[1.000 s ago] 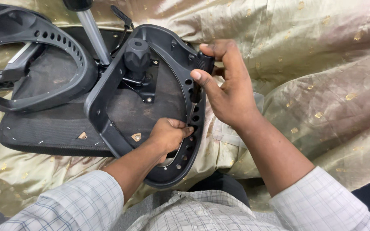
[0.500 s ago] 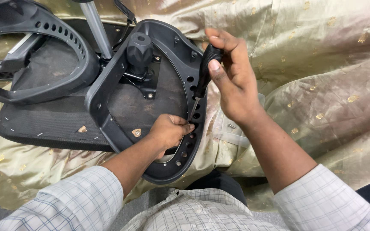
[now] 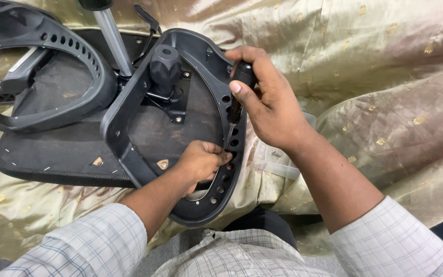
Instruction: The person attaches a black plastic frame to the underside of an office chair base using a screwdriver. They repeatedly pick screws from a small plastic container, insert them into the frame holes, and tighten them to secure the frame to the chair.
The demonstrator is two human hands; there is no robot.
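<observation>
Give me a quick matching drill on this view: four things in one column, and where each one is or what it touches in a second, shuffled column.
Things:
1. right hand
2. left hand
3. round black knob
4. golden cloth

Places:
A. spread beneath the chair parts
B. wrapped around a screwdriver handle
C. inside the black plastic frame, at its upper end
D. pinching at the screwdriver tip, by the frame's row of holes

Pairs: 1-B, 2-D, 3-C, 4-A

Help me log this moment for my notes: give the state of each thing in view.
Right hand: gripping screwdriver.
Screwdriver: upright, tip at frame hole.
Left hand: fingers pinched at the tip.
Armrest frame: lying on seat underside.
Seat underside: flat on cloth.
Gold cloth: spread, wrinkled.
</observation>
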